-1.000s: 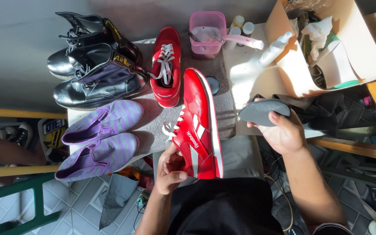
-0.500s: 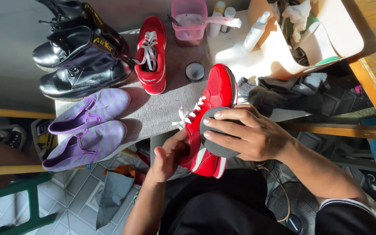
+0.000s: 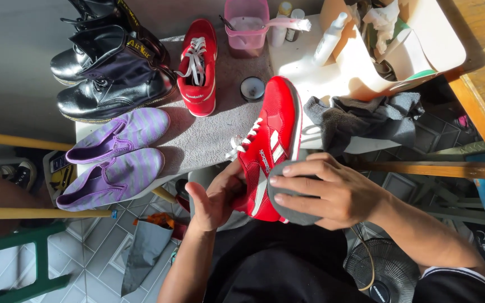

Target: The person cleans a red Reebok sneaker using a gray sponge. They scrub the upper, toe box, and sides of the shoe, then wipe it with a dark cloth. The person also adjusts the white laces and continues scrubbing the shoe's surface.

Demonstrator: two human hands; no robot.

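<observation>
A red sneaker (image 3: 273,126) with white laces lies tilted over the table's near edge. My left hand (image 3: 215,197) grips its heel end from below. In my right hand (image 3: 332,191) is a grey sponge pad (image 3: 287,193), pressed flat against the sneaker's side near the heel. The second red sneaker (image 3: 197,67) lies on the grey mat (image 3: 209,137) further back, apart from both hands.
Black boots (image 3: 110,67) and purple striped slip-ons (image 3: 113,163) stand to the left. A pink cup (image 3: 246,25), small bottles, a round tin (image 3: 252,88), a grey cloth (image 3: 360,120) and a cardboard box (image 3: 422,50) sit behind. A fan (image 3: 380,272) stands on the floor.
My right hand brought the grey pad from beside the sneaker onto its side. The sneaker has turned, toe pointing further from me.
</observation>
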